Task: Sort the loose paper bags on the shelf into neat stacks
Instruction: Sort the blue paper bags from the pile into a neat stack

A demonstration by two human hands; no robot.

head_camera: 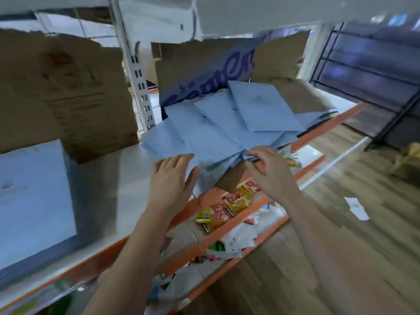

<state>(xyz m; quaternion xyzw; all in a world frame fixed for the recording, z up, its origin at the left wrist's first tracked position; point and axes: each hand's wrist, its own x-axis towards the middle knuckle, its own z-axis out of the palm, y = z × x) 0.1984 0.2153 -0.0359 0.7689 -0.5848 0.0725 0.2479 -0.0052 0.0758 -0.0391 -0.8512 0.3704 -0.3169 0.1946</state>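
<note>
Several loose pale blue paper bags [218,126] lie fanned out in a messy heap on the white shelf [106,196], overhanging its front edge. My left hand [173,176] reaches to the heap's near left corner with straight fingers that touch the lowest bags. My right hand [264,165] has curled fingers that pinch the front edge of the bags at the heap's near right corner. A neat stack of the same bags [34,201] lies at the far left of the shelf.
Brown cardboard boxes [68,87] stand behind on the shelf, one with blue lettering [211,71]. A white slotted upright [139,87] divides the bays. Lower orange-edged shelves [229,221] hold snack packets and papers. Wooden floor lies at the right, with a dropped white paper [356,208].
</note>
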